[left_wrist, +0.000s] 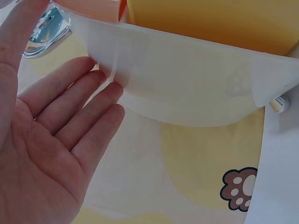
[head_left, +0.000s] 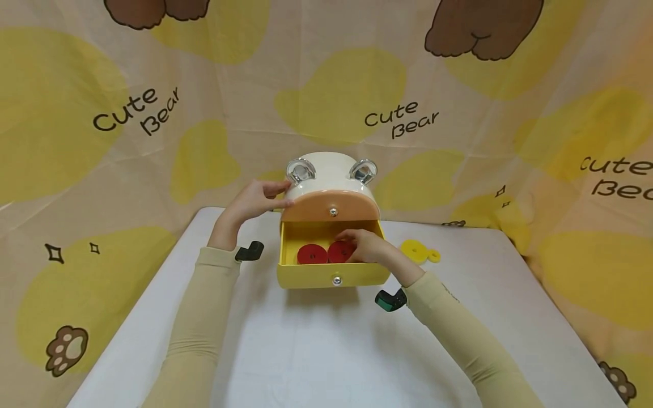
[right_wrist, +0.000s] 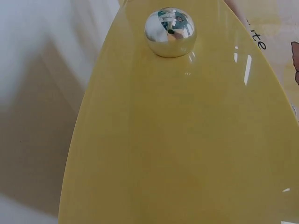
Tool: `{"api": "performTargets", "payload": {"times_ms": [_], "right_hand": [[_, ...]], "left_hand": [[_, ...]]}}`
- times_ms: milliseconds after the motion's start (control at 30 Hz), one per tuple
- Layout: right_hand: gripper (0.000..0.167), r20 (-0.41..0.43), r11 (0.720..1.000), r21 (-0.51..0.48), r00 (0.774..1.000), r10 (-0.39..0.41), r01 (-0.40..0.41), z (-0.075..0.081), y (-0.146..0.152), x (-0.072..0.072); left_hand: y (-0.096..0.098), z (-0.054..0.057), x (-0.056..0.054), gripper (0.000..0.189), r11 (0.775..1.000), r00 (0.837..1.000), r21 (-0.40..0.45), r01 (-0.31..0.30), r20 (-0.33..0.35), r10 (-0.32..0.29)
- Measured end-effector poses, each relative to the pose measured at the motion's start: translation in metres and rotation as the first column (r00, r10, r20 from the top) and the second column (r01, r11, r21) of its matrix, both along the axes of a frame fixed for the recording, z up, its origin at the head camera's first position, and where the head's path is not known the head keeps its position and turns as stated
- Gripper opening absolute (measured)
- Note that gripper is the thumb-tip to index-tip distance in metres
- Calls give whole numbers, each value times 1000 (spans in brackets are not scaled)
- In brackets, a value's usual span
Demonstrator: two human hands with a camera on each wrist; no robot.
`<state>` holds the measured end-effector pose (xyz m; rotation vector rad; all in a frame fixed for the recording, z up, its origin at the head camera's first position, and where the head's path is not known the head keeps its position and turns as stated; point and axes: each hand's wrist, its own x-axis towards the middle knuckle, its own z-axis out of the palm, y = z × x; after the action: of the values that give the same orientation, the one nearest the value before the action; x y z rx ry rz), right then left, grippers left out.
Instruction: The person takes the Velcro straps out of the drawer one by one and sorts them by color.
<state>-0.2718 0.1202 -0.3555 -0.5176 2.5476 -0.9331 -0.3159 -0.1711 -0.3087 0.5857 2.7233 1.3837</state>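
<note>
From the head view we see the lower yellow drawer pulled out of a white cabinet with two shiny ears, and inside it two red discs lying side by side: the left disc uncovered, the right disc partly behind the fingers of the right hand. That hand reaches in over the drawer's right part, its fingers bent at the right disc; we cannot tell whether they pinch it or only touch it. The right wrist view does not settle it, since the drawer's yellow front and its silver knob fill most of what we get there, though it gives us the knob's mirror-like roundness far better than the head view. The left hand is at the cabinet's left side, and its own wrist view adds what the head camera hides: the palm and four nearly straight fingers, tips against the pale side wall, spread wide of any grip. Only the head view gives us the closed orange drawer above, and a large yellow disc with a small yellow ring on the white table to the right.
</note>
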Motion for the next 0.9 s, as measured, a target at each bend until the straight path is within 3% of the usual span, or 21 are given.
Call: {"api": "performTargets", "payload": {"times_ms": [100,233,533,767,900], "right_hand": [[57,-58,998,53,998,24,-21,0,-1,0],[55,-120,995,92,991,51,-40,0,-1,0],[53,-128,1000,16,992,14,-13,1,3,3],[55,-121,998,-59,993,-3,-4,7,9,4],[58,-103,996,-90,995,-6,-3,18,12,9]], "left_hand": [[0,1,1,66,1000,1000,-1,1,-1,-1],[-3,-7,-7,69,1000,1000,-1,-9,-6,9],[-5,-14,-11,74,1000,1000,12,-17,-15,17],[-4,-10,-9,71,1000,1000,21,-10,11,10],[0,3,3,67,1000,1000,7,-3,29,3]]}}
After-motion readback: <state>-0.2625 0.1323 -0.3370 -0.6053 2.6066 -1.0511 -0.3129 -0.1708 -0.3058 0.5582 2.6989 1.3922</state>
